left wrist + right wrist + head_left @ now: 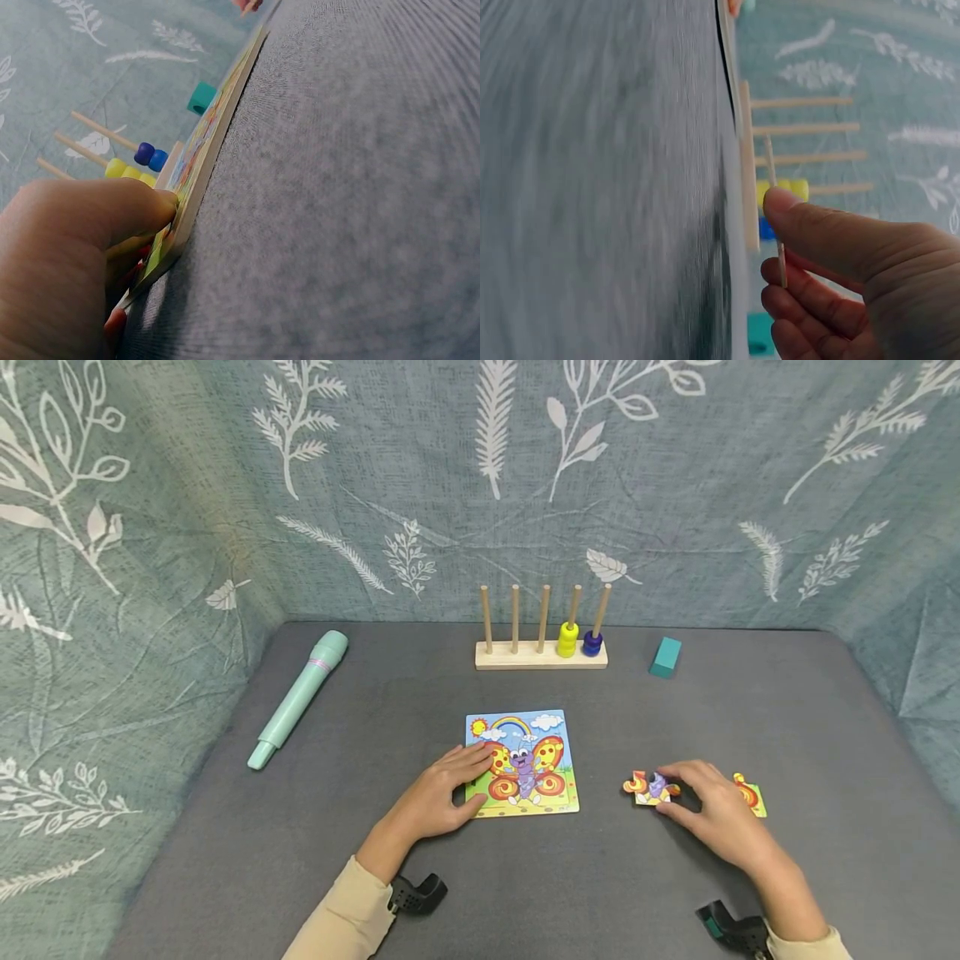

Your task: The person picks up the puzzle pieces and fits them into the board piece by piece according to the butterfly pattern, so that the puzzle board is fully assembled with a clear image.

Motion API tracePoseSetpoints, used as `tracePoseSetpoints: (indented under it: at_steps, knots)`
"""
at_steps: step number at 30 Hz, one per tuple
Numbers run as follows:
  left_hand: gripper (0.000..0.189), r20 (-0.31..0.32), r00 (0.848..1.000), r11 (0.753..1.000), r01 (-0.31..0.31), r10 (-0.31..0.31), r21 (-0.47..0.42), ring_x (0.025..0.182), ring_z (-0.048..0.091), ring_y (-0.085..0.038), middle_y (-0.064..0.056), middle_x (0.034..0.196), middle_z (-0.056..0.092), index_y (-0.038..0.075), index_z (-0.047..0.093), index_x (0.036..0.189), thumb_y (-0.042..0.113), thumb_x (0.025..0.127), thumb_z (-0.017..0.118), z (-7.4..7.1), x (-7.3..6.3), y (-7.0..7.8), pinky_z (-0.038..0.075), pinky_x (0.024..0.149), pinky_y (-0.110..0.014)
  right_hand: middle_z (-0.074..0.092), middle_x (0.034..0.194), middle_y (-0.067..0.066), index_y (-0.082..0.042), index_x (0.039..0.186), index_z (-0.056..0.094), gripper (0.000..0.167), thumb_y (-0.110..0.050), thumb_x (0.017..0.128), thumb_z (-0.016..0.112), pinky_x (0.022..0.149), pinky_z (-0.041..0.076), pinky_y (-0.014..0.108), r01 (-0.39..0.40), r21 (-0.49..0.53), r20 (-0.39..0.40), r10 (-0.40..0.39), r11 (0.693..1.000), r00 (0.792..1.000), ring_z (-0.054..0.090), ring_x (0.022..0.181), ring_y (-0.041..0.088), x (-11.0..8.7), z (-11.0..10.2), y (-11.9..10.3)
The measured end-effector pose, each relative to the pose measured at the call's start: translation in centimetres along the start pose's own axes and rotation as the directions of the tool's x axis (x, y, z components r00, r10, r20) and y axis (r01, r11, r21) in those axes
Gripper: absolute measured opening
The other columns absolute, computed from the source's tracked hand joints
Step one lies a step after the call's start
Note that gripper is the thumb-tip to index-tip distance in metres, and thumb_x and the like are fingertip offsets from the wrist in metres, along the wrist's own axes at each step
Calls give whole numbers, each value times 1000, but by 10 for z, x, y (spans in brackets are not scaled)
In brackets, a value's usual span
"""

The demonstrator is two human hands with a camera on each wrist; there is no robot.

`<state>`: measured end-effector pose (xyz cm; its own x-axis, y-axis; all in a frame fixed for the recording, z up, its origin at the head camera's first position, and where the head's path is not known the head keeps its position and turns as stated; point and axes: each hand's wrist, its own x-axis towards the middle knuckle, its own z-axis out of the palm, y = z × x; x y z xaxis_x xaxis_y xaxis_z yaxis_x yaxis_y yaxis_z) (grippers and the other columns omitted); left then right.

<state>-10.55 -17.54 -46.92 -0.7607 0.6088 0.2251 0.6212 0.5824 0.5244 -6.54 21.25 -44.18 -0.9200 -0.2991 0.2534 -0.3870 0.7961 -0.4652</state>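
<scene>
On grey table: left hand [442,793] flat on butterfly puzzle [525,764]; right hand [712,814] pinching puzzle piece [651,787]; no readable writing.

The right hand [855,285] pinches a thin puzzle piece [774,217] edge-on between thumb and fingers [810,311], just above the grey counter [592,180]. Behind it stands a wooden peg rack [747,165] — yellow rings [799,187] on one peg, a blue ring [766,227] beside them — before a leaf-patterned curtain [885,60].

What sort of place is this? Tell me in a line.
Probably a staged tabletop play corner: a grey felt-covered table, a leaf-print cloth backdrop draped round it, and toys laid out, such as a butterfly puzzle board and a wooden peg rack.
</scene>
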Motion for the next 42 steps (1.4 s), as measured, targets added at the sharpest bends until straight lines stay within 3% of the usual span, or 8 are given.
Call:
tracePoseSetpoints:
  at_steps: [7, 21, 32, 42]
  knots:
    - [50, 8, 1000, 1000, 9, -9, -3, 134, 43, -24, -7, 142, 50, 3, 56, 132, 24, 87, 64, -2, 0, 1, 31, 116, -40, 64, 103, 1, -10, 107, 66, 40, -17, 71, 83, 80, 52, 42, 56, 28, 46, -58, 998, 997, 59, 97, 19, 16, 10, -17]
    - [51, 24, 999, 1000, 22, -22, 0, 135, 43, -23, -6, 142, 50, 4, 55, 133, 26, 88, 64, -3, 1, 1, 31, 116, -41, 63, 110, 2, -8, 112, 65, 39, -25, 79, 77, 90, 51, 40, 122, 81, 184, -135, 989, 974, 57, 105, 18, 48, 38, -62]
    - [50, 4, 1000, 1000, 4, -4, 16, 134, 44, -23, -6, 142, 50, 4, 56, 132, 25, 88, 64, 1, -2, 1, 32, 115, -42, 63, 104, 2, -9, 109, 66, 37, -30, 80, 76, 85, 52, 37, 194, 52, 182, -200, 980, 963, 57, 98, 18, 64, 64, -87]
    - [50, -11, 1000, 1000, 4, -3, 12, 134, 43, -23, -6, 142, 50, 4, 56, 133, 25, 87, 64, 3, -3, 3, 32, 115, -43, 63, 106, 5, -8, 110, 66, 39, -29, 79, 77, 88, 51, 41, 233, 8, 170, -231, 972, 958, 58, 102, 22, 66, 78, -96]
